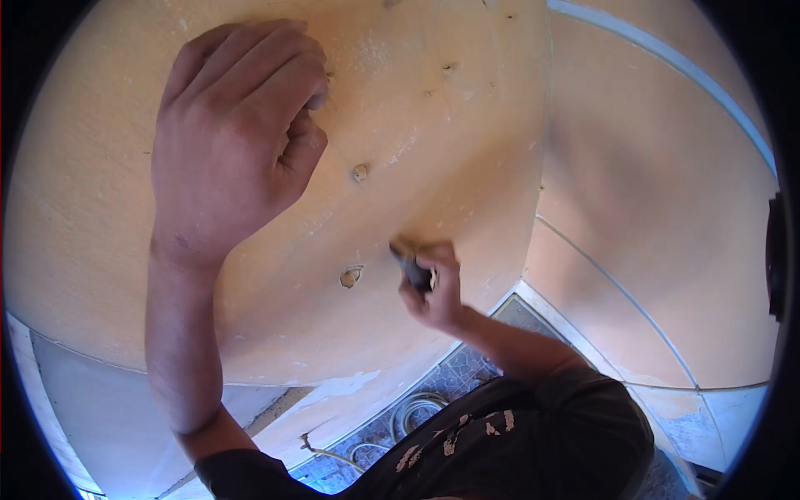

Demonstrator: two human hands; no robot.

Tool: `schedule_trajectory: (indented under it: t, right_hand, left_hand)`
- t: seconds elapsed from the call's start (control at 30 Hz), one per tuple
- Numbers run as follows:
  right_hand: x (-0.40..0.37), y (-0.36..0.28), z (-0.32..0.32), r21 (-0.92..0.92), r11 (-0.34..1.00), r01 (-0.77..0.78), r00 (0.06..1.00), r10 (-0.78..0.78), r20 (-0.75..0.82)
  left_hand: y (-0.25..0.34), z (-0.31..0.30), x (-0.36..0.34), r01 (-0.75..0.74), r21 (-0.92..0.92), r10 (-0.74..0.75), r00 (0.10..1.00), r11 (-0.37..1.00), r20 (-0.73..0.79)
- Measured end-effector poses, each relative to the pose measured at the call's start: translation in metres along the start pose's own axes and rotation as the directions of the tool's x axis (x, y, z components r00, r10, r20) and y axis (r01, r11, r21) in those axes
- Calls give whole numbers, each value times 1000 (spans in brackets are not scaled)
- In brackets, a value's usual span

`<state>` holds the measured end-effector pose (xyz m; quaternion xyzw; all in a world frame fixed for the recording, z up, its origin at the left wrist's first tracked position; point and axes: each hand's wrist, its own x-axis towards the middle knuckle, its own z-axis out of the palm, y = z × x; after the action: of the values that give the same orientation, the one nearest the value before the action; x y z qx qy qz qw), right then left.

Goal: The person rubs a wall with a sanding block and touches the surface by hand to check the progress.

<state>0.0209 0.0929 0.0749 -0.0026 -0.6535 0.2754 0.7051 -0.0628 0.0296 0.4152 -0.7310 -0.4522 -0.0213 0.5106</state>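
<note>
High on the left, my left hand [237, 125] is raised against the peach-coloured wall [417, 125]. Its back faces me and the fingers are curled in; whatever they may hold is hidden. Lower and right of centre, my right hand [437, 287] is closed around a small dark tool [415, 273], smeared by motion. The tool's brownish end points up and left, close to the wall; whether it touches cannot be made out. A chipped hole [351, 276] lies left of the tool, and a smaller damaged spot [360, 173] sits above it.
A second wall [633, 183] meets this one at a corner on the right, with a light blue strip [667, 50] curving across it. Below, a coiled hose [417, 408] lies on the patterned floor [458, 367]. A grey panel [92, 392] is at lower left.
</note>
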Motion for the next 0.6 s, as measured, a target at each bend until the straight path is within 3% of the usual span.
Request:
schedule_trajectory:
  t: [0.03,0.1,0.17,0.23,0.3,0.37,0.4,0.43,0.47,0.5,0.53,0.57,0.6]
  right_hand:
    - [29,0,3,-49,998,39,998,-42,-53]
    - [76,-1,11,32,998,-50,994,53,-100]
    - [102,-6,14,7,1000,7,985,-6,-175]
    - [67,-7,13,-71,997,29,988,-39,-149]
    - [4,-1,8,-102,992,70,996,-64,56]
    - [-56,0,-8,-31,996,-80,984,84,155]
    - [-71,-6,-18,-26,997,-79,985,82,151]
    - [-85,-13,-28,34,964,-263,952,253,172]
    - [-95,-20,-37,90,894,-439,886,414,207]
    - [-99,-30,-48,92,823,-561,820,537,199]
    - [-103,-35,-59,99,753,-650,752,619,228]
    - [-106,-36,-72,96,678,-729,676,690,258]
    - [-107,-39,-83,88,675,-732,670,691,271]
  left_hand:
    - [2,0,-2,-16,-8,16,1000,1000,8]
    - [4,1,-1,-27,-18,27,1000,999,-1]
    - [6,2,-1,-18,-27,18,1000,999,-9]
    - [3,4,0,-14,-48,13,999,999,-33]
    - [4,3,1,26,-44,-27,999,999,-23]
    - [9,2,-1,50,-49,-51,999,998,-7]
    - [11,5,-3,73,6,-72,996,997,-56]
    - [12,8,-6,96,60,-89,990,994,-107]
    - [11,11,-9,93,65,-86,991,994,-104]
    - [11,14,-16,162,19,-154,964,987,-216]
    - [13,17,-25,231,-36,-230,918,972,-322]
    - [17,21,-34,244,-36,-242,917,969,-317]
    - [22,26,-45,261,-26,-255,905,965,-340]
